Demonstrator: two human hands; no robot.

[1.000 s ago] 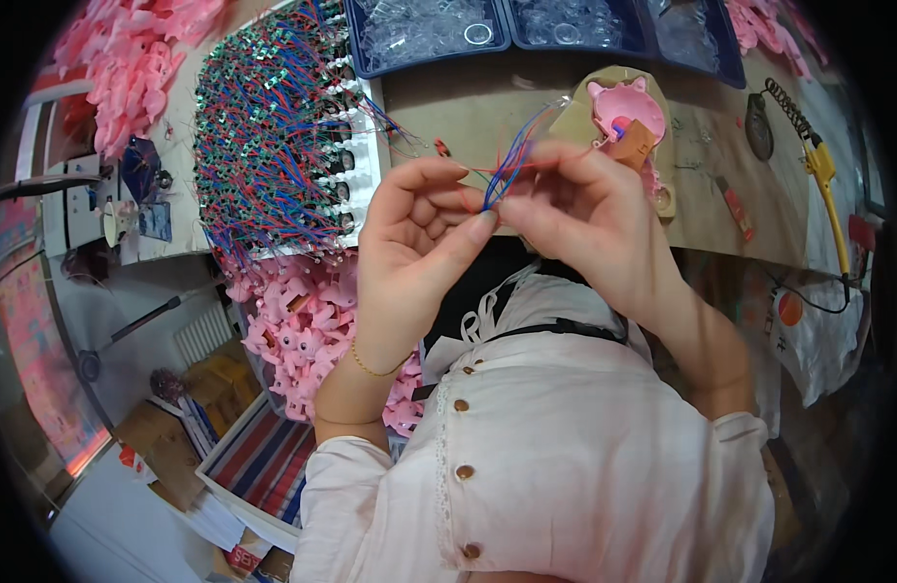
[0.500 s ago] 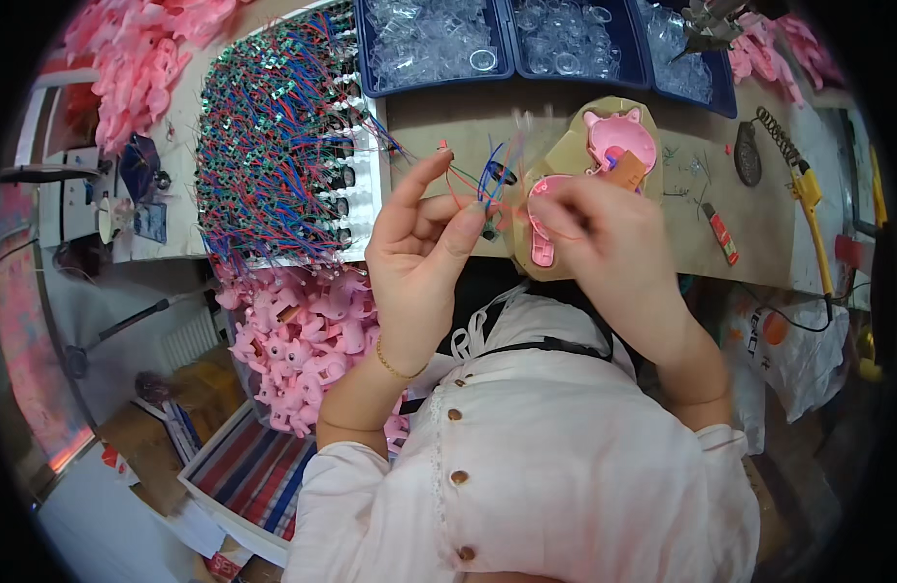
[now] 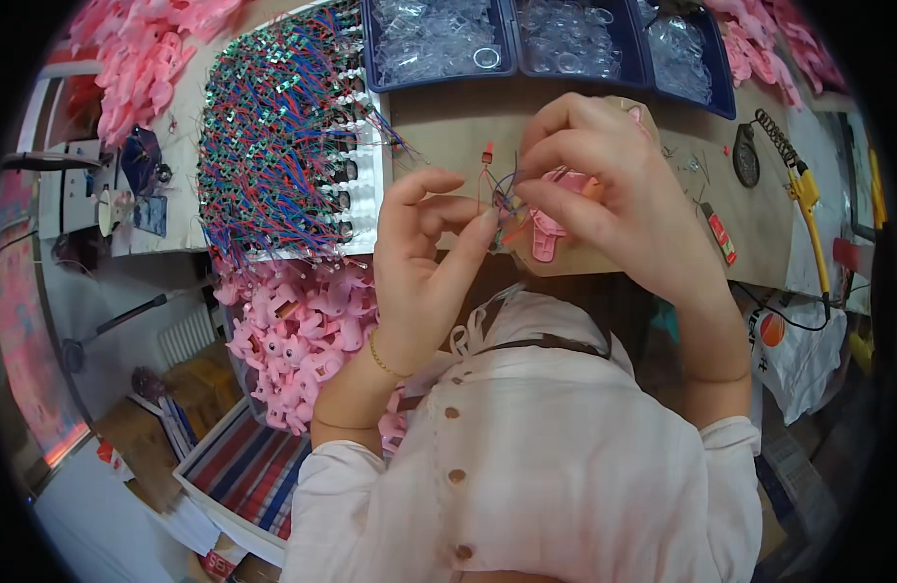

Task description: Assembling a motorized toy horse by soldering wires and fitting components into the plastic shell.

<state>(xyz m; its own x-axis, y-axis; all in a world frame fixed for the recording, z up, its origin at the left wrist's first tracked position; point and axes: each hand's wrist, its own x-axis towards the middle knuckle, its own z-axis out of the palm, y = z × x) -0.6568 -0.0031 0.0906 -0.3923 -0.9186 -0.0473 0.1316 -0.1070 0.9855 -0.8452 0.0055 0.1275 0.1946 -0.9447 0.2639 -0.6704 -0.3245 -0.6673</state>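
My left hand (image 3: 424,243) pinches a small bundle of thin red, blue and green wires (image 3: 498,199) between thumb and forefinger. A small red part (image 3: 487,155) stands up at the end of wires in this bundle. My right hand (image 3: 613,180) is just to the right, its fingers curled and its thumb and fingertips drawn together at the blue wires; the exact grip is hard to see. Below that hand lies a pink plastic shell (image 3: 545,243) on a tan holder (image 3: 584,260), both partly hidden by the hand.
To the left, a white tray (image 3: 372,219) holds many wired circuit boards (image 3: 273,146). Pink figure parts (image 3: 303,350) fill a bin below it. Blue bins (image 3: 443,80) of clear plastic pieces stand at the back. A red cutter (image 3: 720,233) and a yellow soldering iron (image 3: 808,194) lie right.
My right hand has risen from beside the pink shell, its fingers now more extended. My left hand has shifted slightly right and down with the wires, and the red part has moved right.
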